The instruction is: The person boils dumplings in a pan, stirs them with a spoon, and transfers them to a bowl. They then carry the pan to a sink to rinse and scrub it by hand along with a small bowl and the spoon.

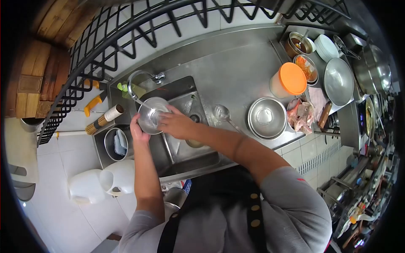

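Under the curved tap (136, 80), a round metal bowl (148, 110) is tilted over the sink (187, 84), with water running into it. My left hand (138, 130) grips the bowl's near left rim, thumb up along its side. Stretched over the right side of the same bowl, my right hand (177, 123) has its fingers apart and reaching inside; no tool shows in it. A ladle (221, 112) lies on the steel counter just right of the sink.
Stacked metal bowls (266, 118), an orange-lidded tub (292, 79) and a container of raw meat (300, 116) stand to the right. On the left are a bamboo brush (99, 123), a metal pot with a cloth (110, 143) and white jugs (86, 185). A black wire rack (122, 31) hangs overhead.
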### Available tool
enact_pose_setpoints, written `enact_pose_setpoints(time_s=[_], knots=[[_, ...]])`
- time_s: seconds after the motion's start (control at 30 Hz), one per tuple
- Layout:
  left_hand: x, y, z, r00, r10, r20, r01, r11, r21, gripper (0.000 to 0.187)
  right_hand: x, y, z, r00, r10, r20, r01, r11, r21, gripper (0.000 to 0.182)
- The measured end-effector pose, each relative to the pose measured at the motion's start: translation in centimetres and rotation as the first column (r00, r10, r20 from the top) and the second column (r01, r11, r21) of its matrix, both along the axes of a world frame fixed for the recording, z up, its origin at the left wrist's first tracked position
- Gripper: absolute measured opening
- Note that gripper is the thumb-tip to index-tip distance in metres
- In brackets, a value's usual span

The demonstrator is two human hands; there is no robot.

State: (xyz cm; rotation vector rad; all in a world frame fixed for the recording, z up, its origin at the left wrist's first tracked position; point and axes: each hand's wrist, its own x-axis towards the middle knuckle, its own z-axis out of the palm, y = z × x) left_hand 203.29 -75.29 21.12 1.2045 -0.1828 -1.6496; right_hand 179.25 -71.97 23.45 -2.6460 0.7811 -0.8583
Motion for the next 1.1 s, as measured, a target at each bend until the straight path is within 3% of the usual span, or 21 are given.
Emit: enact_pose_setpoints(time_s=[0.07, 0.1, 0.13, 0.2, 0.23, 0.27, 0.33, 0.4, 0.43, 0.5, 0.57, 0.63, 0.67, 0.7, 0.77, 0.83, 0.9, 0.93, 0.97, 1.03, 1.1], knots=[[-4.2, 1.2, 4.2, 0.965, 0.191, 0.177, -0.127, 0.939, -0.32, 0.051, 3.6, -2.7, -0.2, 0.994, -0.085, 0.067, 0.067, 0.969, 0.238, 0.02], [-4.4, 1.2, 2.2, 0.748, 0.197, 0.634, 0.077, 0.923, -0.378, 0.057, 5.3, -3.8, -0.5, 0.979, -0.17, 0.113, 0.098, 0.877, 0.471, 0.017], [-5.3, 1.1, 0.9, 0.22, 0.451, 0.865, 0.449, 0.74, -0.501, 0.06, 7.1, -5.2, -3.4, 0.982, -0.15, 0.114, 0.081, 0.882, 0.465, 0.017], [-6.3, 1.5, 3.0, -0.444, 0.56, 0.699, 0.722, 0.686, -0.091, 0.054, 9.6, -7.1, -7.8, 0.594, -0.606, 0.528, -0.106, 0.592, 0.799, 0.018], [-6.5, 1.1, 3.6, -0.454, 0.559, 0.694, 0.709, 0.699, -0.099, 0.054, 10.1, -7.4, -7.4, 0.318, -0.788, 0.527, -0.273, 0.456, 0.847, 0.021], [-6.6, 0.2, 4.2, -0.294, 0.41, 0.863, 0.655, 0.744, -0.131, 0.051, 8.4, -6.2, -3.9, 0.249, -0.892, 0.377, -0.406, 0.257, 0.877, 0.026], [-4.8, -3.3, 3.1, -0.084, 0.263, 0.961, 0.581, 0.796, -0.167, 0.048, 7.6, -4.2, -2.1, 0.2, -0.881, 0.429, -0.31, 0.359, 0.88, 0.033], [-1.5, -6.5, -2.7, 0.717, -0.001, 0.697, 0.219, 0.95, -0.224, 0.048, 7.9, -4.0, -2.8, 0.16, -0.871, 0.465, -0.363, 0.386, 0.848, 0.033], [-1.4, -6.4, -3.8, 0.725, 0.015, 0.688, 0.201, 0.951, -0.233, 0.048, 8.0, -4.1, -2.9, 0.098, -0.864, 0.494, -0.418, 0.415, 0.808, 0.033], [-2.7, -5.5, -4.8, -0.095, 0.205, 0.974, 0.476, 0.869, -0.137, 0.051, 7.8, -4.9, -1.9, 0.101, -0.903, 0.418, -0.322, 0.368, 0.872, 0.031], [-4.5, -2.2, 3.4, -0.144, 0.28, 0.949, 0.659, 0.743, -0.119, 0.053, 6.2, -5.9, -2.9, 0.288, -0.881, 0.374, -0.393, 0.248, 0.886, 0.027], [-3.4, -2.1, 3.0, 0.017, 0.44, 0.898, 0.611, 0.706, -0.358, 0.05, 5.2, -7.1, -2.3, 0.342, -0.842, 0.417, -0.431, 0.253, 0.866, 0.024], [-2.4, -2.6, 1.5, 0.295, 0.217, 0.93, 0.37, 0.872, -0.321, 0.049, 4.8, -7.5, -1.6, 0.455, -0.783, 0.425, -0.385, 0.257, 0.886, 0.024], [-1.5, -2.4, 1.3, 0.293, 0.216, 0.931, 0.37, 0.873, -0.319, 0.049, 4.7, -7.9, -1.2, 0.561, -0.713, 0.42, -0.336, 0.268, 0.903, 0.024], [-0.5, -1.6, 1.0, 0.83, -0.031, 0.557, 0.24, 0.921, -0.306, 0.042, 5.7, -8.8, -2.0, 0.625, -0.701, 0.343, -0.168, 0.307, 0.937, 0.022], [-1.1, -0.7, -0.8, 0.697, -0.011, 0.717, 0.303, 0.911, -0.28, 0.04, 8.7, -10.4, -5.5, 0.642, -0.753, 0.148, 0.637, 0.63, 0.444, 0.025], [-2.5, -0.6, -2.1, 0.542, -0.014, 0.84, 0.383, 0.894, -0.232, 0.039, 11.6, -7.3, -3.2, 0.766, -0.641, 0.053, 0.637, 0.767, 0.079, 0.033], [-2.6, -0.7, -2.3, 0.939, 0.089, 0.331, 0.065, 0.902, -0.426, 0.038, 12.4, -5.6, -0.8, 0.775, -0.627, 0.082, 0.628, 0.778, 0.022, 0.038], [-2.7, -0.9, -2.6, 0.929, 0.195, -0.313, -0.307, 0.881, -0.361, 0.037, 12.4, -4.6, 0.7, 0.785, -0.61, 0.106, 0.616, 0.787, -0.036, 0.044], [-1.3, -0.6, -1.4, 0.862, 0.202, 0.465, 0.023, 0.901, -0.432, 0.036, 10.6, -5.7, 0.2, 0.747, -0.658, 0.095, 0.64, 0.75, 0.167, 0.048], [-0.7, -1.8, 0.7, 0.941, 0.249, 0.228, -0.168, 0.931, -0.325, 0.036, 8.3, -7.2, -0.2, 0.722, -0.686, 0.089, 0.613, 0.695, 0.376, 0.052]])
